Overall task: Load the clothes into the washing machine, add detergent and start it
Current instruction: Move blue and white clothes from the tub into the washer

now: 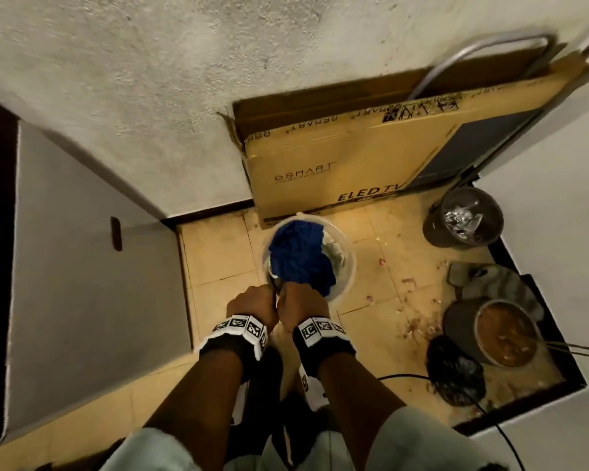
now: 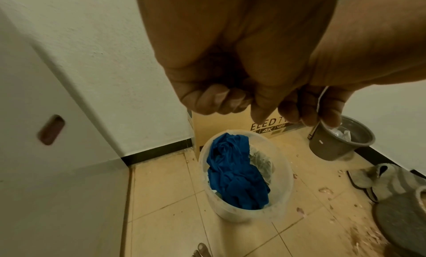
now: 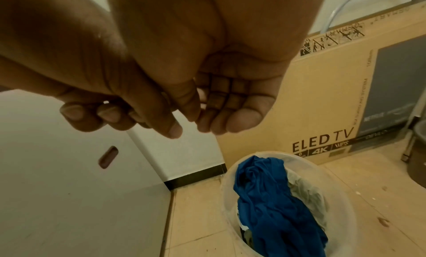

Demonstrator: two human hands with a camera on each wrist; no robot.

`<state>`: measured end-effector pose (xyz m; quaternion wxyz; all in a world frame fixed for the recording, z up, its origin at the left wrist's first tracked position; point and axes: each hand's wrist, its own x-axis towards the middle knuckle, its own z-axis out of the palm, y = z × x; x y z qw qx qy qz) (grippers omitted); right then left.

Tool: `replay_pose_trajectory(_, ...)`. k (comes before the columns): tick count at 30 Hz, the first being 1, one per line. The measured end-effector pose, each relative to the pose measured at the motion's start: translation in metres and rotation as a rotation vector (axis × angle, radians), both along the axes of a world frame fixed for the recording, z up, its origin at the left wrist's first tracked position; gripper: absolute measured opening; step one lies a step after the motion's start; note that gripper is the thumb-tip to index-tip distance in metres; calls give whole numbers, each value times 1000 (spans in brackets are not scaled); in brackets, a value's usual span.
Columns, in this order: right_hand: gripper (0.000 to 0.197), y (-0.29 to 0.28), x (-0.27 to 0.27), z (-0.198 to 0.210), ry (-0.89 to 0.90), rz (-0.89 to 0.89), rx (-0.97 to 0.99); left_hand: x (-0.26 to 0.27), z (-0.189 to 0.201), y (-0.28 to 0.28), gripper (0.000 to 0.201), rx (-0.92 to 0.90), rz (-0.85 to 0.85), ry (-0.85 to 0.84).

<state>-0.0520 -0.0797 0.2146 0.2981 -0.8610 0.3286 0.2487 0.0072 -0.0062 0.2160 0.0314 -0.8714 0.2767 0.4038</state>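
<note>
Both hands — left (image 1: 250,304) and right (image 1: 298,302), fingers curled, holding nothing I can see — hang over the bucket (image 1: 349,266); next, grab the blue cloth (image 1: 300,254).

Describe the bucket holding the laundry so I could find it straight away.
Start at the big cardboard TV box leaning on the wall; the translucent white bucket stands on the tiled floor just in front of it. A bright blue garment fills it, unlike the dark grey bin of crumpled waste to its right.
</note>
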Motion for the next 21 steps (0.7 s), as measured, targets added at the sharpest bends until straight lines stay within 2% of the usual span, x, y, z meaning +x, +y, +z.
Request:
replay_pose_trajectory(4, 16, -23, 7, -29, 69, -75, 51, 15, -32, -26, 28, -17, -69, 61)
replay_pose_trajectory(9, 18, -58, 18, -96, 136, -195, 127, 35, -94, -65, 30, -50, -147, 121)
replay_pose_trajectory(14, 17, -86, 32, -197, 144, -295, 182, 51, -191, -96, 24, -26, -196, 108)
replay_pose_trajectory(17, 17, -104, 44, -268, 178, -249, 220, 53, -258, -116, 25, -9, -218, 107)
replay_pose_trajectory(19, 18, -120, 50, -303, 181, -244, 215, 52, -290, -127, 30, -11, -182, 128)
replay_pose_trajectory(21, 24, -141, 54, -338, 131, -343, 185, 47, -320, -137, 39, -33, -100, 142)
